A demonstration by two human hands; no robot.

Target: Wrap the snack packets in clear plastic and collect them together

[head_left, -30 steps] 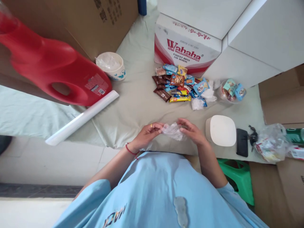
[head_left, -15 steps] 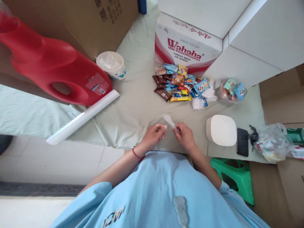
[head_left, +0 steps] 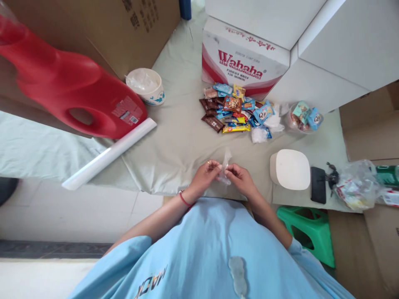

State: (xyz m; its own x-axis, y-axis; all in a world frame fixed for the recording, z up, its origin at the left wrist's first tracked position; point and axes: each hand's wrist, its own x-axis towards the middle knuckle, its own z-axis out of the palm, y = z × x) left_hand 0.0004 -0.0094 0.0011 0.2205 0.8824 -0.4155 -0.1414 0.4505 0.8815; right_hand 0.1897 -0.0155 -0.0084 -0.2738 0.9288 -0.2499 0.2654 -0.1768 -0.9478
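Observation:
A crumpled clear plastic bag (head_left: 227,157) is pinched between my two hands, close to the table's front edge. My left hand (head_left: 205,175) has its fingertips closed on the bag's left side. From the right, my right hand (head_left: 239,177) grips the same bag between thumb and fingers. The bag's loose ends stick out above and below the fingers. Beyond my hands lies a heap of wrapped snacks (head_left: 233,104), with brown, blue and yellow packets and some white crumpled plastic at its right.
Left stand a red jug (head_left: 93,91), a white plastic roll (head_left: 109,153) and a paper bowl (head_left: 156,96). Behind the snacks is a Wahaha carton (head_left: 243,62). To the right are a snack tub (head_left: 297,128), a white-lidded container (head_left: 293,170), a phone (head_left: 318,185) and a green stool (head_left: 326,247).
My left hand has moved right and taken hold of the plastic bag, which only my right hand gripped before. The bag now stands more upright between both hands.

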